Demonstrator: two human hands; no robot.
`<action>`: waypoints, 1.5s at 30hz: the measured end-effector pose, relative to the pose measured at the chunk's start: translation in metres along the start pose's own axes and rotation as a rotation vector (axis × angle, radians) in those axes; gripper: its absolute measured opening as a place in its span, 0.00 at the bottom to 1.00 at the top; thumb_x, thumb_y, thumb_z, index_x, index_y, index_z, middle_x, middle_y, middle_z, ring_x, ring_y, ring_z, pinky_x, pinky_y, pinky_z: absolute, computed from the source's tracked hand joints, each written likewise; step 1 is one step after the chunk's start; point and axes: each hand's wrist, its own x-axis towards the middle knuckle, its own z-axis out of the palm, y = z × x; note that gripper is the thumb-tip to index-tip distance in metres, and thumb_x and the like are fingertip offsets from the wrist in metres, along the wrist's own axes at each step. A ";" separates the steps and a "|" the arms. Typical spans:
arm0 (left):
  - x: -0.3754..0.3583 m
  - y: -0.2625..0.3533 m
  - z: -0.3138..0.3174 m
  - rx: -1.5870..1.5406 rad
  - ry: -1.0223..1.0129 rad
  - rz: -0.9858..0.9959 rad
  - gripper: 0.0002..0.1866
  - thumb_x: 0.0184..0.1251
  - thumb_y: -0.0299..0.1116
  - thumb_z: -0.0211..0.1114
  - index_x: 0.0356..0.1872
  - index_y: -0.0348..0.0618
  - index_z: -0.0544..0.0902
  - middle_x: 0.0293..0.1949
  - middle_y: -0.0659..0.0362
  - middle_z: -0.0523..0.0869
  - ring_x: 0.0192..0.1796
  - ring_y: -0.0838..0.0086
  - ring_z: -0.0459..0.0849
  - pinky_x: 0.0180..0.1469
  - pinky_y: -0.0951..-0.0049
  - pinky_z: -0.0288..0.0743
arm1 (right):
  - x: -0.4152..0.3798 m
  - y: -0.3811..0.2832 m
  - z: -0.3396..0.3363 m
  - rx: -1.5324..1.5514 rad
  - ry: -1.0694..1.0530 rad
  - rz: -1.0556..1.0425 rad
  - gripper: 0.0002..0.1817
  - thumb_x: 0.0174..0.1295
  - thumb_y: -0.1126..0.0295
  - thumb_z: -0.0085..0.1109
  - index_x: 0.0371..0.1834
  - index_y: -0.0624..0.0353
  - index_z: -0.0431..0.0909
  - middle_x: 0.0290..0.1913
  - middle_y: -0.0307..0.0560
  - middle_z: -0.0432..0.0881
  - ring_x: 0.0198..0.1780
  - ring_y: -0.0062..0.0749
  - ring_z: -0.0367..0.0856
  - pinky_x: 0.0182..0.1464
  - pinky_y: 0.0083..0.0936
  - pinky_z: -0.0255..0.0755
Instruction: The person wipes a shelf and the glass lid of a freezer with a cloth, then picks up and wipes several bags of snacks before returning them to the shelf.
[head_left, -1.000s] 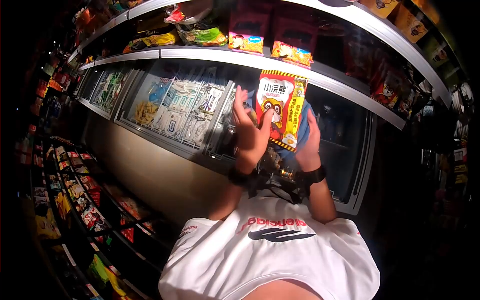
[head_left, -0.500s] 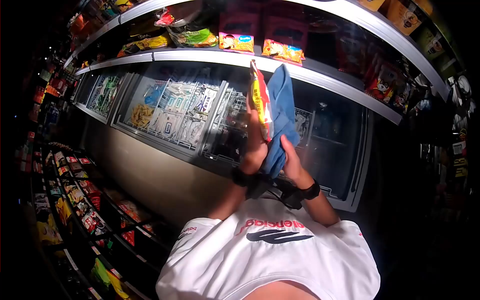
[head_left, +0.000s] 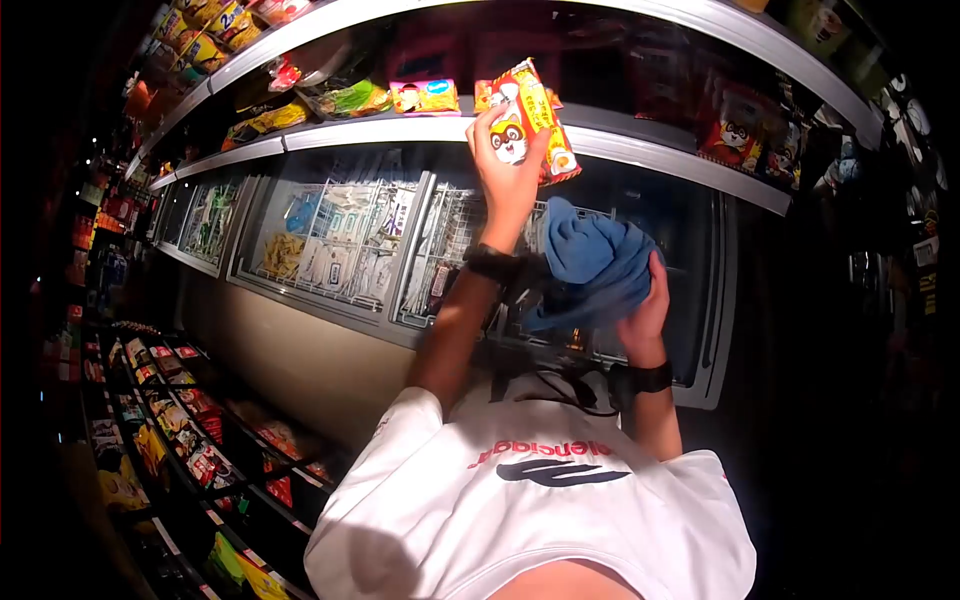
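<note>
My left hand [head_left: 508, 185] grips a red and yellow snack bag [head_left: 552, 130] with a cartoon animal face on its front. The bag is tilted and raised before the shelf edge, its printed side towards me. Lower and to the right, my right hand [head_left: 648, 308] is closed on the edge of a blue cloth [head_left: 597, 250], which hangs bunched and folded above the freezer. Cloth and bag are apart. Dark bands circle both wrists.
A shelf [head_left: 360, 132] ahead carries several snack bags, among them a pink and yellow bag [head_left: 425, 97]. Beneath it stands a glass-topped freezer [head_left: 420, 250] with wire baskets of packages. Another snack rack [head_left: 190, 440] is at lower left. Similar red bags [head_left: 735, 140] sit at right.
The snack bag has gone up and turned its printed front to me in my left hand. My right hand has moved right and down with the cloth, away from the bag.
</note>
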 end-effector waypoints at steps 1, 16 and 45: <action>0.008 -0.005 0.017 0.027 -0.012 0.053 0.29 0.58 0.31 0.81 0.59 0.39 0.77 0.56 0.51 0.76 0.60 0.65 0.78 0.65 0.65 0.71 | -0.002 -0.008 -0.011 0.090 -0.138 -0.024 0.31 0.83 0.52 0.37 0.75 0.64 0.70 0.72 0.52 0.78 0.73 0.43 0.76 0.78 0.39 0.63; 0.003 -0.074 0.240 0.416 -0.603 0.369 0.25 0.69 0.44 0.71 0.42 0.25 0.78 0.43 0.32 0.77 0.51 0.40 0.74 0.57 0.49 0.70 | -0.058 -0.053 -0.061 -0.041 0.255 -0.021 0.31 0.81 0.49 0.44 0.74 0.64 0.70 0.70 0.49 0.78 0.70 0.38 0.77 0.75 0.35 0.67; -0.164 -0.233 -0.338 0.447 -0.359 -0.225 0.12 0.70 0.27 0.66 0.52 0.36 0.86 0.50 0.47 0.89 0.56 0.57 0.87 0.62 0.64 0.77 | 0.000 0.160 -0.203 -2.274 0.933 -0.273 0.45 0.62 0.41 0.66 0.78 0.54 0.66 0.81 0.61 0.59 0.81 0.55 0.56 0.71 0.58 0.62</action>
